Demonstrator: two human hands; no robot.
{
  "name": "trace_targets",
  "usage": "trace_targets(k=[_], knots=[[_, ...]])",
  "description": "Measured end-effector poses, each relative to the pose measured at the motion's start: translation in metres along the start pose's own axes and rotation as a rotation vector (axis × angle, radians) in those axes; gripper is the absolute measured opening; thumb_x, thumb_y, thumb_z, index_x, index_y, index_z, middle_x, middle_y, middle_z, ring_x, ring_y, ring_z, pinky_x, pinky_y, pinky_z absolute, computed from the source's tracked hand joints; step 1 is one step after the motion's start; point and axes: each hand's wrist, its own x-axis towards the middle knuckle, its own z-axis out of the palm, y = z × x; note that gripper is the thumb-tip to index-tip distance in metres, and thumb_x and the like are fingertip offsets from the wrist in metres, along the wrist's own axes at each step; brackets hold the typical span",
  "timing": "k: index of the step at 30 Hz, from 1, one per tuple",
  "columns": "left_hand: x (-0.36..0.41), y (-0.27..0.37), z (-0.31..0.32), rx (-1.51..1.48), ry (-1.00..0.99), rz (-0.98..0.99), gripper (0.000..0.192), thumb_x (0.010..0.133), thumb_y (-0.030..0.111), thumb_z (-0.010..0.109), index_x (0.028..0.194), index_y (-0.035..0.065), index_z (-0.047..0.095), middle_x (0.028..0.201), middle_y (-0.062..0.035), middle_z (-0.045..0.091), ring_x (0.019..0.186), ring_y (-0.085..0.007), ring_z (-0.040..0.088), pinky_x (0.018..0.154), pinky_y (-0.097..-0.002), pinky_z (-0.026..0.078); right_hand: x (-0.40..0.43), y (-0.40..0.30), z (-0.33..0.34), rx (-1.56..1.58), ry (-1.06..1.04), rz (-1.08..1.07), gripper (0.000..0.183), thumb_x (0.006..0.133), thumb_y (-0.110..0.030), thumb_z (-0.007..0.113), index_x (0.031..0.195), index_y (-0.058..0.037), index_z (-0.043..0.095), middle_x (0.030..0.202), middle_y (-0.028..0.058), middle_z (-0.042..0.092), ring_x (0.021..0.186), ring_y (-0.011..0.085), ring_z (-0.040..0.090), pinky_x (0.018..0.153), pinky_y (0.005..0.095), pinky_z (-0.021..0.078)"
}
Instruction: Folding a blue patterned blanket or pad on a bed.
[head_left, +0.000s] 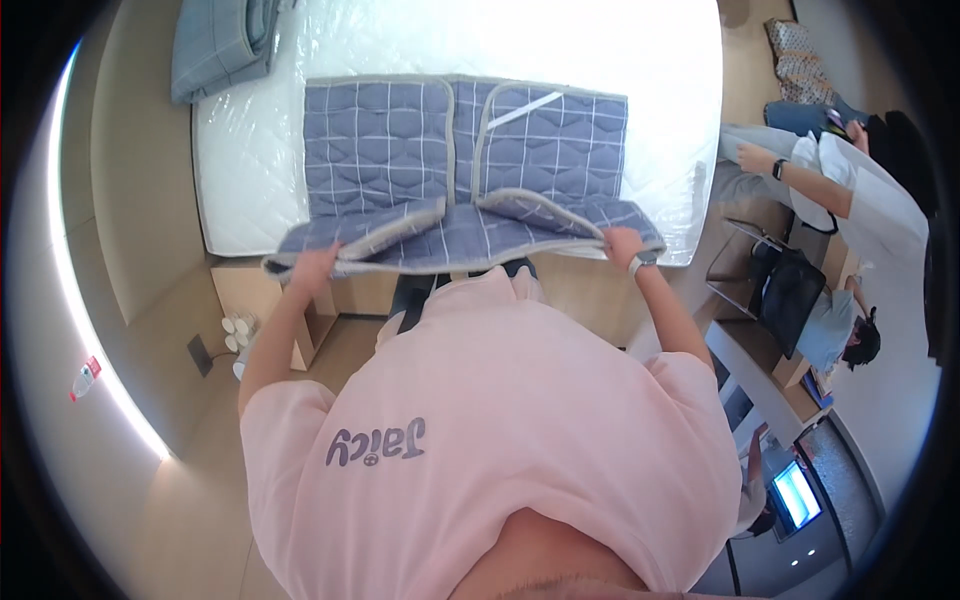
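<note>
A quilted blue-grey pad with white checks (382, 142) lies folded on a white mattress (247, 180) in plastic film. Its near part is lifted along the mattress's front edge, with the grey-bound flaps standing loose. My left hand (311, 271) grips the near edge at the left; its fingertips are partly hidden by the cloth. At the right, my right hand (624, 247), with a watch on the wrist, is closed on the same edge. A white elastic strap (525, 110) crosses the pad's right flap.
Folded grey-blue bedding (214, 49) lies at the mattress's far left. White cups (238, 330) stand by the wooden bedside unit (259, 296). A co-worker (840, 191) stands at the right, near a black chair (791, 300). Other people are farther off, near a lit screen (796, 495).
</note>
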Motion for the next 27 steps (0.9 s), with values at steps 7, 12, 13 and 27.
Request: trace_targets(k=[7,12,13,27], knots=[[-0.025,-0.007,0.008,-0.022,-0.082,-0.168,0.064,0.067,0.019,0.076,0.126,0.0142,0.051,0.097,-0.0175,0.067,0.093,-0.0382,0.064,0.078,-0.0493,0.05,-0.008,-0.002,-0.014,-0.048,-0.019,-0.002,0.016,0.081,-0.017,0.058,0.093,-0.0125,0.067,0.088,0.0169,0.068,0.086,0.0374,0.065,0.075,0.0494,0.0507],[0.033,-0.054,-0.053,0.117,0.271,-0.298,0.044,0.07,0.018,0.072,0.111,0.0127,0.057,0.093,-0.0144,0.068,0.092,-0.0356,0.064,0.079,-0.0482,0.05,0.056,0.015,-0.07,-0.115,0.141,0.023,0.019,0.083,-0.023,0.058,0.097,-0.015,0.069,0.092,0.0173,0.069,0.087,0.0372,0.065,0.077,0.0484,0.0515],[0.053,-0.049,-0.085,0.143,0.264,-0.341,0.044,0.072,0.023,0.072,0.114,0.016,0.058,0.102,-0.0118,0.068,0.099,-0.0332,0.063,0.082,-0.0471,0.05,0.067,0.02,-0.09,-0.139,0.149,0.06,0.021,0.085,-0.026,0.058,0.098,-0.0148,0.069,0.093,0.0168,0.069,0.089,0.0366,0.066,0.079,0.048,0.0517],[0.026,-0.035,-0.466,0.516,0.852,-0.061,0.064,0.074,0.031,0.077,0.13,0.0132,0.053,0.104,-0.013,0.066,0.099,-0.035,0.062,0.082,-0.0451,0.049,-0.013,-0.032,-0.461,-0.411,0.789,0.111,0.026,0.089,-0.033,0.059,0.104,-0.0122,0.067,0.1,0.0166,0.068,0.095,0.0374,0.064,0.081,0.0461,0.0506]])
